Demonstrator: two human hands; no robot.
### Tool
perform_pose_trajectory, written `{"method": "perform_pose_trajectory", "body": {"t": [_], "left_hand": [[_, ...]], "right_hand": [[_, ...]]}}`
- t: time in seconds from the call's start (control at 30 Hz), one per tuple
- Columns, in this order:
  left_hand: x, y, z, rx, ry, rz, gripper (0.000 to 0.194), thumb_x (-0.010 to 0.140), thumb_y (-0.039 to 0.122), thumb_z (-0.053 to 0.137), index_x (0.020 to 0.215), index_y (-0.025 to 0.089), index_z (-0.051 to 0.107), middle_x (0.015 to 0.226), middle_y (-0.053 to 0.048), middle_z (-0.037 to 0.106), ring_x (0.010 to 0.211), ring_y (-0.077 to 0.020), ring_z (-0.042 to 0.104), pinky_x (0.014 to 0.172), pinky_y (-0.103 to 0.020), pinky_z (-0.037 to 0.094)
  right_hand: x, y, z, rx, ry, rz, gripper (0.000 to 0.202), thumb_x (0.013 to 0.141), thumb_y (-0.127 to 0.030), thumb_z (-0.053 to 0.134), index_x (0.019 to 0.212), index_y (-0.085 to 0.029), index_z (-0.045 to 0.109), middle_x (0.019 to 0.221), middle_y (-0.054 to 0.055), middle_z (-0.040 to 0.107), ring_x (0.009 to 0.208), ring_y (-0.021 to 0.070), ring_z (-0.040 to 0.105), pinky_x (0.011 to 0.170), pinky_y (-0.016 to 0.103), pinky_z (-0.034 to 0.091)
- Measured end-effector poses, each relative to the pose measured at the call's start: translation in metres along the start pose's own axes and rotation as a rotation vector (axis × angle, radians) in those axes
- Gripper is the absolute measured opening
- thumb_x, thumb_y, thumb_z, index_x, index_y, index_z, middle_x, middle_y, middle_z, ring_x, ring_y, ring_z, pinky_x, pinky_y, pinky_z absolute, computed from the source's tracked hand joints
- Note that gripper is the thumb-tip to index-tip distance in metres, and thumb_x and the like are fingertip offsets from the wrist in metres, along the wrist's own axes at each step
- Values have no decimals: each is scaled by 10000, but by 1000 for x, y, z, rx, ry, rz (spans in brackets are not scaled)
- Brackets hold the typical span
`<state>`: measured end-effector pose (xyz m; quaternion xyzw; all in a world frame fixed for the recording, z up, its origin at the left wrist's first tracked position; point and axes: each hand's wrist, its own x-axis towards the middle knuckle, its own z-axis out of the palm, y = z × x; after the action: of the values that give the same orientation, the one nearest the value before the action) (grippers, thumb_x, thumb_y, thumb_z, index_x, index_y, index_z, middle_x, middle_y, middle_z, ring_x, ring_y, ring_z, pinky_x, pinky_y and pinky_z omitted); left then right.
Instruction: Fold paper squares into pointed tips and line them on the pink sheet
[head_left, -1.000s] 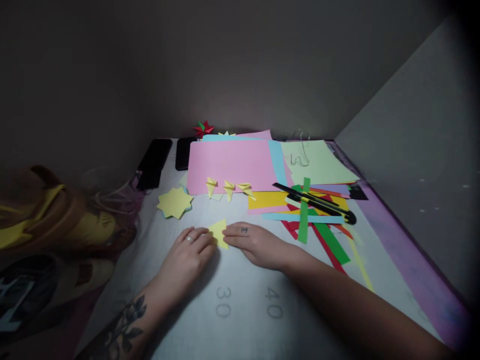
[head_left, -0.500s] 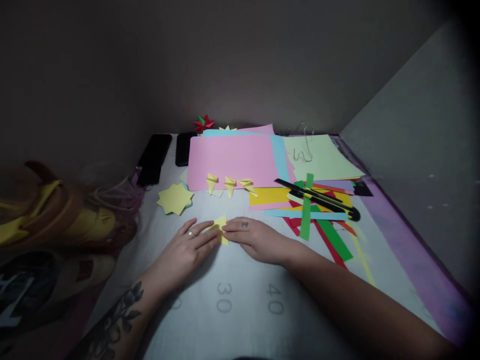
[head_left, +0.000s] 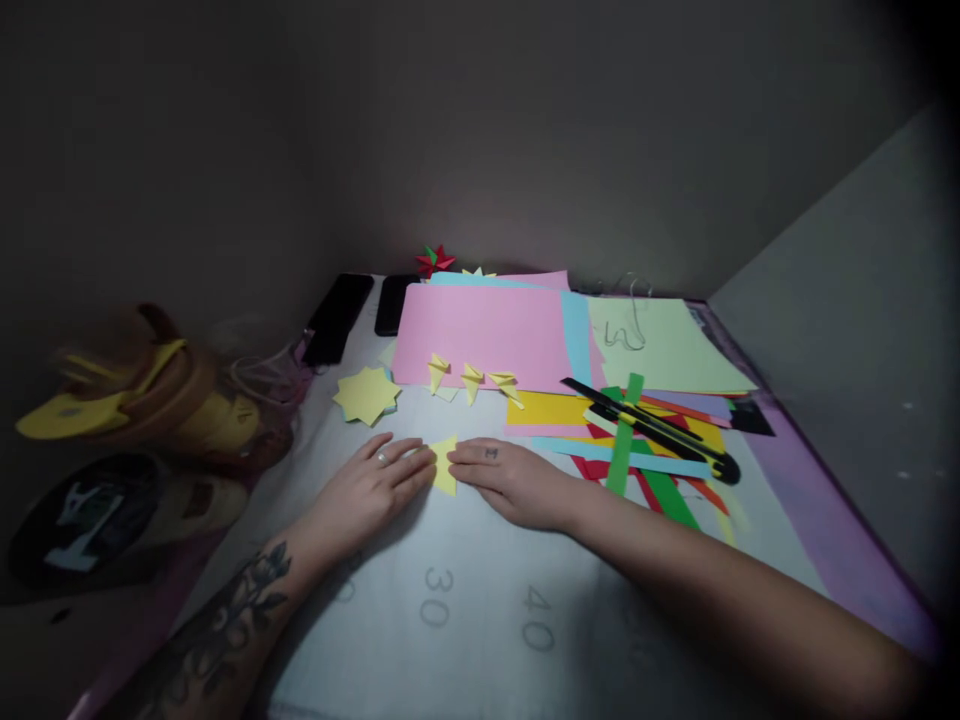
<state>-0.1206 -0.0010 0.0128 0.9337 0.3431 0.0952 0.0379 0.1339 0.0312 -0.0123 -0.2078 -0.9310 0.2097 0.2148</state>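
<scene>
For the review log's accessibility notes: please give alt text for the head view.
Both hands, left hand and right hand, press flat on a small yellow paper piece on a white mat. Beyond lie three folded yellow pieces, a pink sheet and a black-and-yellow cutter.

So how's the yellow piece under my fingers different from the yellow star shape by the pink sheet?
The yellow piece is a small folded triangle, pressed by the left hand and right hand. The yellow star is bigger, many-pointed and untouched. Both are yellow paper on the white mat.
</scene>
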Motion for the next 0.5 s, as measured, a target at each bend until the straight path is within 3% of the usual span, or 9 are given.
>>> {"method": "perform_pose_trajectory", "body": {"t": [0.07, 0.13, 0.2, 0.27, 0.37, 0.43, 0.5], "left_hand": [[3, 4, 0, -133, 39, -242, 289, 901, 173, 498, 1168, 206, 605, 1154, -99, 673, 1070, -265, 597, 910, -437, 445], [5, 15, -2, -348, 113, -595, 311, 885, 202, 504, 1189, 180, 570, 1107, -133, 674, 961, -263, 643, 839, -434, 488], [9, 30, -6, -720, 182, -907, 443, 863, 204, 509, 1301, 187, 440, 1169, -143, 636, 851, -233, 678, 756, -405, 526], [14, 47, -11, -1169, 297, -1140, 545, 814, 214, 586, 1319, 234, 380, 1362, -139, 491, 928, -223, 678, 740, -355, 547], [24, 67, -18, -1583, 480, -1322, 522, 720, 119, 666, 1196, 201, 465, 1397, -137, 430, 980, -218, 671, 755, -290, 552], [28, 73, -21, -1707, 597, -1383, 466, 694, 43, 656, 1118, 157, 499, 1337, -155, 479, 934, -209, 685, 726, -259, 558], [30, 76, -23, -1797, 641, -1439, 423, 700, 6, 639, 1084, 126, 509, 1260, -171, 538, 889, -212, 697, 678, -245, 567]], "right_hand": [[0, 5, -2, -17, -20, -46, 353, 910, -111, 407, 1184, -115, 629, 1234, 130, 635, 1164, 207, 561, 1012, 394, 471], [-1, 8, -1, -28, -22, -72, 356, 907, -109, 409, 1194, -103, 621, 1248, 137, 625, 1194, 216, 539, 1017, 399, 466], [-3, 9, 1, -32, -14, -78, 360, 899, -105, 423, 1206, -98, 611, 1259, 143, 617, 1224, 225, 515, 1019, 406, 463], [-4, 9, 3, -32, -13, -77, 366, 890, -100, 435, 1215, -94, 604, 1263, 145, 614, 1236, 233, 505, 1023, 409, 458], [-5, 7, 3, -31, -32, -66, 376, 885, -98, 444, 1230, -99, 594, 1272, 147, 607, 1245, 236, 499, 1031, 419, 448], [-5, 5, 1, -29, -48, -62, 382, 886, -94, 442, 1240, -104, 586, 1281, 146, 602, 1253, 233, 492, 1042, 426, 435], [-5, 3, -2, -30, -55, -61, 382, 888, -91, 443, 1242, -102, 585, 1286, 145, 599, 1258, 234, 488, 1054, 427, 420]]}}
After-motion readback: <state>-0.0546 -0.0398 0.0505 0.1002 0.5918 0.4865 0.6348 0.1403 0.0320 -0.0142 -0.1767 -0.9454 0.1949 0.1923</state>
